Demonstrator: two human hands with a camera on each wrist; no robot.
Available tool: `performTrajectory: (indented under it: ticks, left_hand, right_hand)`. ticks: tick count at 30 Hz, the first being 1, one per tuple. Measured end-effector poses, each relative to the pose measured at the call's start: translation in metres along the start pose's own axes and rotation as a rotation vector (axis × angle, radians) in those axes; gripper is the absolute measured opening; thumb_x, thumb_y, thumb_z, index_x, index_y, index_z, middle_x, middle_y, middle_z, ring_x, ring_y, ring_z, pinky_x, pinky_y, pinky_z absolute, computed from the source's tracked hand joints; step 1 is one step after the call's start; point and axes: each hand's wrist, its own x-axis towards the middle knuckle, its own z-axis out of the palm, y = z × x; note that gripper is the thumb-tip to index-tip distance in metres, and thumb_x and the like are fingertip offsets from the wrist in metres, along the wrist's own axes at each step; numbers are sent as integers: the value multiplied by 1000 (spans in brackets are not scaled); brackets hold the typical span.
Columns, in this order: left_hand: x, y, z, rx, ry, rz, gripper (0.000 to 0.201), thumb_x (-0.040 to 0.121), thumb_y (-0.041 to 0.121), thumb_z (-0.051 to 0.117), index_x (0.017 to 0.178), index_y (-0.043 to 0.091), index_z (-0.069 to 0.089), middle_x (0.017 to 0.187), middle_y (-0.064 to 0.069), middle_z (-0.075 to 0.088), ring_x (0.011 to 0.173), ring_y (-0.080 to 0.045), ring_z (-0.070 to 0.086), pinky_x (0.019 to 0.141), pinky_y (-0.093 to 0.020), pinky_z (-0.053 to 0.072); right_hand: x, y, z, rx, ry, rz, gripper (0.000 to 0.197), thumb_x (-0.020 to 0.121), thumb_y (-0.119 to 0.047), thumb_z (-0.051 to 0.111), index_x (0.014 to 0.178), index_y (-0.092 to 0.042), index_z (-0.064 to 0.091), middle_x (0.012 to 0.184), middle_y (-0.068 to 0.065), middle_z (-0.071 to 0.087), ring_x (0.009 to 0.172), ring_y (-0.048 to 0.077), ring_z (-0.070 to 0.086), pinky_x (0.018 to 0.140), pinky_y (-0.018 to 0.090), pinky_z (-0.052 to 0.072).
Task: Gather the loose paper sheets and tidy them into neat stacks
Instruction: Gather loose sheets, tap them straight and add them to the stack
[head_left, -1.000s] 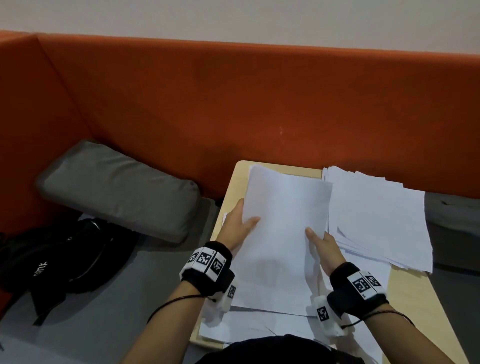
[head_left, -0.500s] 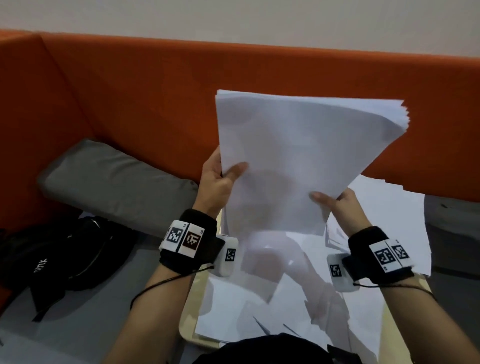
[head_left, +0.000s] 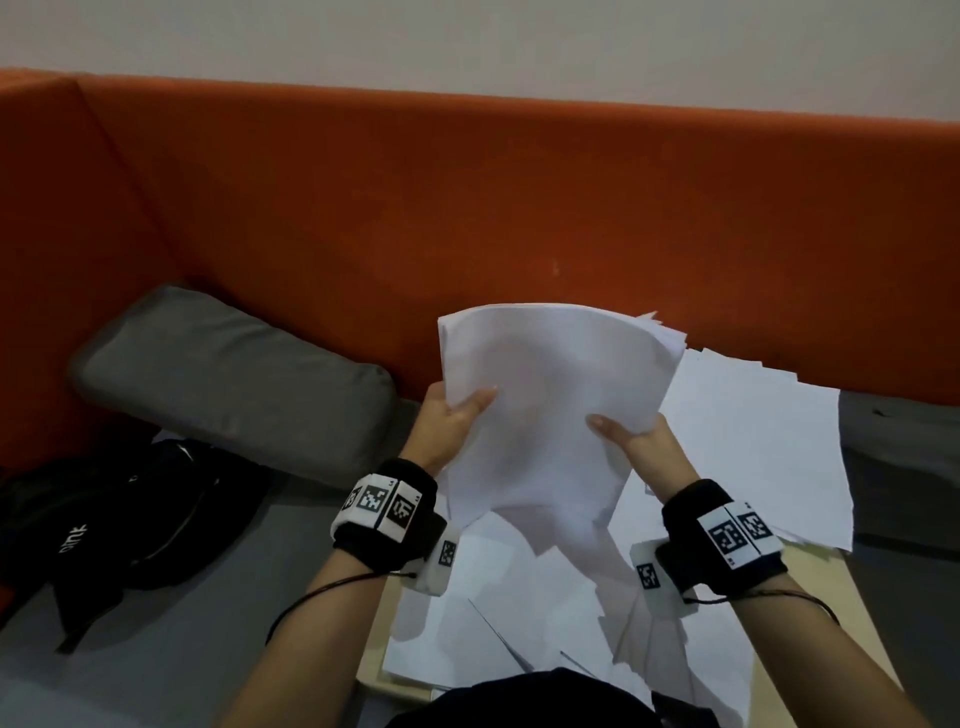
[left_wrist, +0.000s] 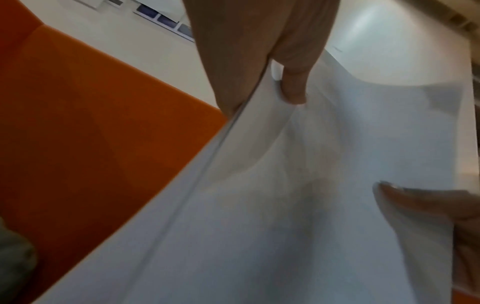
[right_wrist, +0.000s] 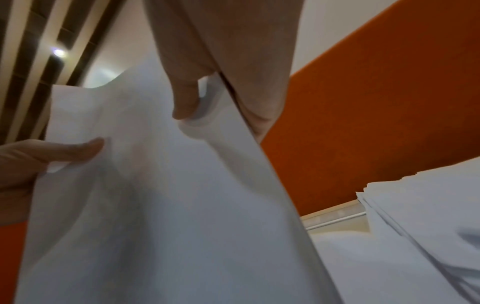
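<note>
Three cameras around one lifted bundle of white paper sheets (head_left: 550, 410)

Head view looks down from above it; both wrist views look up close beneath it, sharing the orange upholstered partition (left_wrist: 85, 115) behind it.

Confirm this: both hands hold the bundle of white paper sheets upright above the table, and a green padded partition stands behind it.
Not quite. The padded partition is orange, not green, as the head view shows. The left hand and right hand do hold the bundle of white paper sheets upright above the table.
</note>
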Motion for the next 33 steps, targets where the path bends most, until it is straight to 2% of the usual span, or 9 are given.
performTrajectory:
  ticks: [4,7,9,12,14,19,23,28,33]
  left_hand:
    - [-2,27,-2,16,-32,141,17,89,5,57,90,20,64,88,5,67,82,-6,67,75,-25,55]
    - [-7,52,1,-8,-54,247,23,88,1,56,86,23,62,77,13,70,76,1,66,70,-19,54]
    - [-8,65,3,-68,-54,306,24,87,-2,56,90,22,61,76,18,71,76,2,67,69,-16,53]
    - [-8,78,5,-153,-44,354,27,87,-4,55,91,22,59,76,19,71,77,3,67,71,-13,52]
    - [-6,81,5,-156,-44,360,26,87,-5,55,92,20,59,77,18,72,78,1,67,72,-14,52]
    - [-5,77,4,-160,-43,346,29,87,-6,53,91,22,59,75,19,71,76,2,67,68,-14,52]
    - [-5,73,2,-166,-57,328,27,87,-5,54,94,21,59,78,17,72,79,0,68,67,-14,52]
    - [1,60,1,-86,-18,295,20,89,-1,55,90,18,62,74,15,70,74,2,67,64,-12,51]
    - [1,45,3,-45,5,247,17,90,3,55,89,18,62,70,15,70,71,0,68,60,-14,52]
  right_hand:
    - [-3,-18,-3,37,25,-106,24,79,-3,68,94,-20,61,92,-4,67,80,6,66,74,21,49]
    - [-2,-37,-12,140,11,-231,41,73,-18,77,106,-10,55,86,-10,66,70,-12,64,65,4,46]
    - [2,-45,-21,145,1,-280,94,52,-48,85,124,-1,48,96,-7,69,88,-1,66,73,11,50]
    - [8,-46,-37,136,-26,-282,118,43,-56,86,136,-3,37,118,7,62,108,17,62,82,24,51]
    - [9,-52,-41,97,-19,-276,113,42,-52,86,133,-4,41,111,-1,67,102,12,65,77,19,52]
    - [14,-46,-41,37,-93,-285,59,49,-35,72,103,-14,60,84,-13,73,78,1,68,66,13,51]
    - [14,-44,-39,44,-69,-285,82,52,-45,77,121,-8,54,101,-8,71,95,7,67,73,15,52]
    - [18,-31,-32,-22,-88,-161,25,77,-3,71,101,0,67,74,-13,74,71,1,69,64,11,52]
    - [16,-16,-20,-19,54,-152,16,85,-4,62,100,-4,65,74,-11,73,68,-1,68,64,13,53]
